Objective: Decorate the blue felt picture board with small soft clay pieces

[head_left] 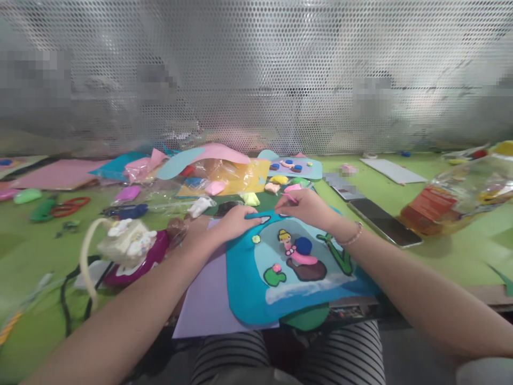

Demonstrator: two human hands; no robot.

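A blue foam board [244, 283] lies in front of me with a clay picture on it: a small pink figure with yellow hair [289, 247], a green lily pad [274, 276] and a brown mound. My left hand [234, 222] rests on the board's top edge, fingers pressing down flat by a small white clay piece [264, 219]. My right hand [304, 207] is pinched around a thin pink tool [289, 198] at the board's top edge. A lilac sheet [204, 299] lies under the board.
Lumps of coloured clay [276, 182], plastic bags and foam sheets [208, 160] crowd the green table behind the board. Red scissors [70, 206] lie at left, a white handbag [124, 246] beside my left arm, a phone [382, 220] and a plastic bag [457, 198] at right. A perforated metal screen [256, 75] stands behind.
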